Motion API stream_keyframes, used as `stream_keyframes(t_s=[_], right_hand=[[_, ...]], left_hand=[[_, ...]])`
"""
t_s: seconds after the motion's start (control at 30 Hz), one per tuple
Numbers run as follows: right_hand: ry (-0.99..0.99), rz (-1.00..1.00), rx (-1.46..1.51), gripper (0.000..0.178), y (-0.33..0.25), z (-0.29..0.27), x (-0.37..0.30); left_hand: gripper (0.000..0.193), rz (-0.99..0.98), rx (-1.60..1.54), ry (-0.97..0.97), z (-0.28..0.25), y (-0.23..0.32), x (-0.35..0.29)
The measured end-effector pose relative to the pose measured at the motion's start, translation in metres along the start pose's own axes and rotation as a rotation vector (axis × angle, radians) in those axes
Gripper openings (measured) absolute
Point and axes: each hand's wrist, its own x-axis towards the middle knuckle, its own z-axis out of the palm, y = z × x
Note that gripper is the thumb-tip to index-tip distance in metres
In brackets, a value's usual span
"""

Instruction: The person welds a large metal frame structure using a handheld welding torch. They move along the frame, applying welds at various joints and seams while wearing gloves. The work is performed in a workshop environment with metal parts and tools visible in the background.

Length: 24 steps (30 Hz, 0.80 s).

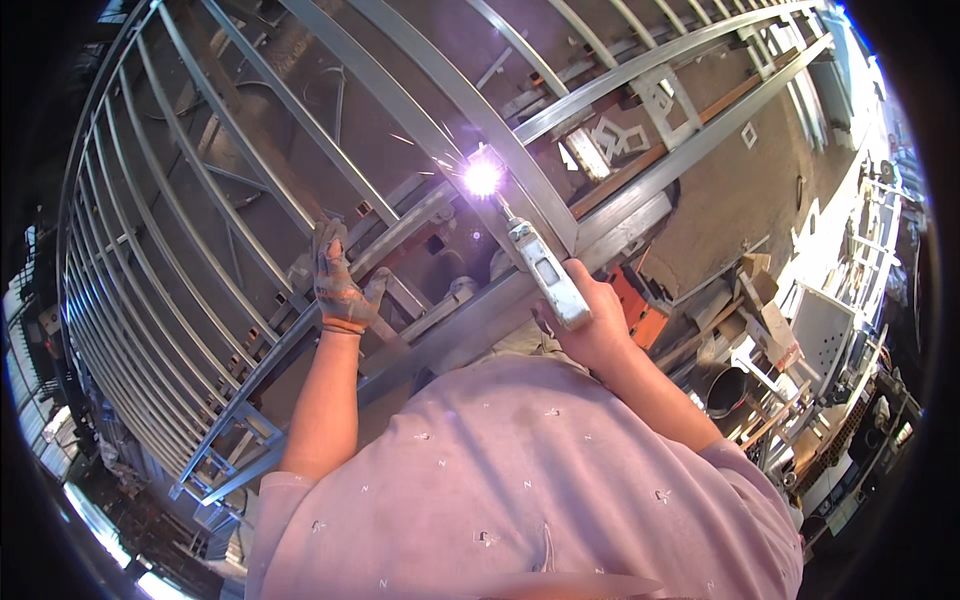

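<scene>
A pale, box-bodied welding torch (pixel 550 275) is in my bare right hand (pixel 597 318), its narrow nozzle pointing up and away from me. At its tip a bright violet-white arc (pixel 483 175) burns on a metal frame (pixel 400 235), and sparks fly off to the left. Glare hides the exact spot being welded. My left hand (pixel 345 285), in a worn grey and orange glove, rests by the lower ends of the frame's square-tube bars. Its fingers reach forward, and the thumb stands apart from them.
Many parallel steel bars (pixel 165 170) spread across the left and far side. To the right lie a long steel beam (pixel 720 130), an orange-red box (pixel 635 305) and piled metal scraps (pixel 750 320). A perforated pale panel (pixel 820 322) stands farther right.
</scene>
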Motion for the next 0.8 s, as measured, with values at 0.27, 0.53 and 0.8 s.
stream_keyframes(t_s=[0.27, 0.53, 0.8], right_hand=[[0.212, -0.234, 0.154, 0.043, 0.014, 0.004, -0.030], [0.228, -0.329, 0.329, 0.041, 0.015, -0.047, -0.107], [0.324, -0.800, 0.738, 0.062, 0.018, -0.170, -0.194]], left_hand=[[0.090, -0.008, -0.035, 0.189, -0.019, 0.000, -0.041], [0.061, -0.140, -0.364, -0.089, -0.056, 0.108, -0.102], [0.070, 0.260, -0.889, -0.819, 0.022, 0.301, 0.016]])
